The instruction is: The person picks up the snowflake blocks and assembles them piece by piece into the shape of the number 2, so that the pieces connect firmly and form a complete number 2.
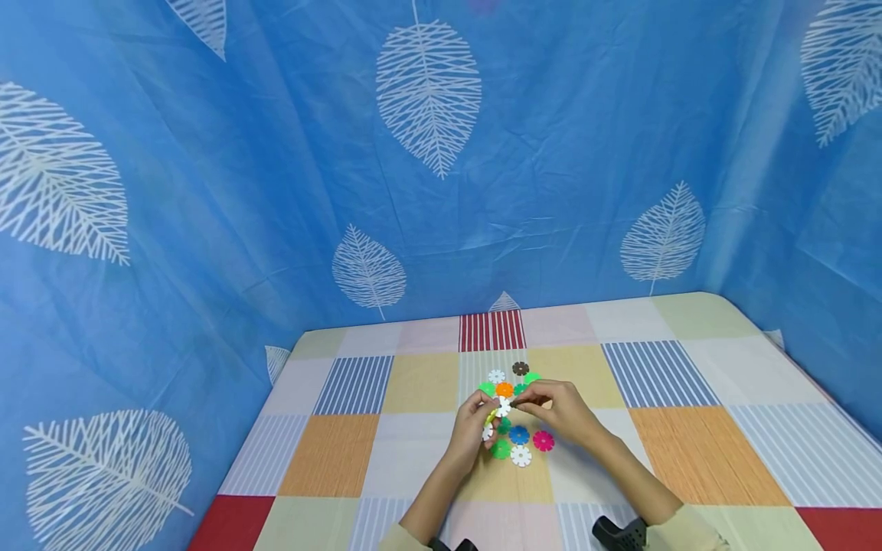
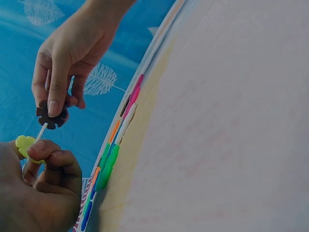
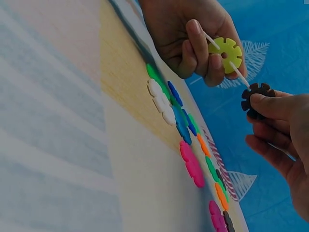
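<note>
My left hand [image 1: 467, 430] grips a yellow notched plastic disc [image 3: 224, 57] joined to white notched discs, seen edge-on on either side of it in the right wrist view. My right hand [image 1: 566, 411] pinches a black notched disc [image 3: 259, 100] between thumb and fingers. The black disc meets the outer edge of the nearer white disc [image 1: 504, 406]. Both hands are raised over the table, close together. Curled fingers of the left hand partly cover the yellow disc [image 2: 25, 144] in the left wrist view.
Loose notched discs lie flat below and beyond the hands: a pink disc [image 1: 543, 441], a blue disc [image 1: 520, 435], a white disc [image 1: 521, 457], an orange disc [image 1: 505, 389], a brown disc [image 1: 520, 368] and several green ones. A patchwork cloth [image 1: 696, 436] covers the table; blue leaf-patterned curtains [image 1: 537, 191] surround it.
</note>
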{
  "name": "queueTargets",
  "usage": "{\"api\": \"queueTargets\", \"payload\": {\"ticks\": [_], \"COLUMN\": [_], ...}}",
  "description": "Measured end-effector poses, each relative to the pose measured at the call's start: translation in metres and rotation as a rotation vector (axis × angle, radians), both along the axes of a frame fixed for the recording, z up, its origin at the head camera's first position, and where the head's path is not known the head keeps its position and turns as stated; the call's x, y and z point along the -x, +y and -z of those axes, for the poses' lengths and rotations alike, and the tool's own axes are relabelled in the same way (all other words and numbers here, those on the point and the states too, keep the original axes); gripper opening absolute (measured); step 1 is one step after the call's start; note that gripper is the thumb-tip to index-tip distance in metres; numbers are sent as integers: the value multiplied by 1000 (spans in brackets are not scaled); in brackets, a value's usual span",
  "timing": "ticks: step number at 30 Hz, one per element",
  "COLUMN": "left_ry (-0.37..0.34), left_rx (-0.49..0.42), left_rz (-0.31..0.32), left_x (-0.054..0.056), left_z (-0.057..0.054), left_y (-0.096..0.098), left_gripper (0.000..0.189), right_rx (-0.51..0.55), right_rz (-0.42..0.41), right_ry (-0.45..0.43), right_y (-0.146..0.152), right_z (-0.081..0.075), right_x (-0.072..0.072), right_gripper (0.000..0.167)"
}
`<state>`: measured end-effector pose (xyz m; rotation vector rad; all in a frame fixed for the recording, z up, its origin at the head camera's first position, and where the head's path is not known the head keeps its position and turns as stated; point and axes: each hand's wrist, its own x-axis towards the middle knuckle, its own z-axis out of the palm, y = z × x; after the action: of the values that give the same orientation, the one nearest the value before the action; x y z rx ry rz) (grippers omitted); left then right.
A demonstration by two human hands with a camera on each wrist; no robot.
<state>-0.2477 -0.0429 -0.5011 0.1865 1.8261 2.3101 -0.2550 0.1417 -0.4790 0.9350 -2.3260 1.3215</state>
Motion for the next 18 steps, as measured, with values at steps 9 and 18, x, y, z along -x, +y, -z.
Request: {"api": "queueTargets", "payload": {"ticks": [9, 18], "left_ry": [-4, 121], "left_rx": [-14, -44], "left_rz": [31, 105], "left_x": [-3, -4], "left_z": [-2, 2], "left_y": [-1, -3], "left_gripper": [16, 19], "right_rx": [13, -13], "right_rz": [-25, -40], "right_ry": [28, 163], "right_y": [-4, -5], "right_z": [4, 11], "right_x": [-1, 3], "right_gripper": [6, 17]}}
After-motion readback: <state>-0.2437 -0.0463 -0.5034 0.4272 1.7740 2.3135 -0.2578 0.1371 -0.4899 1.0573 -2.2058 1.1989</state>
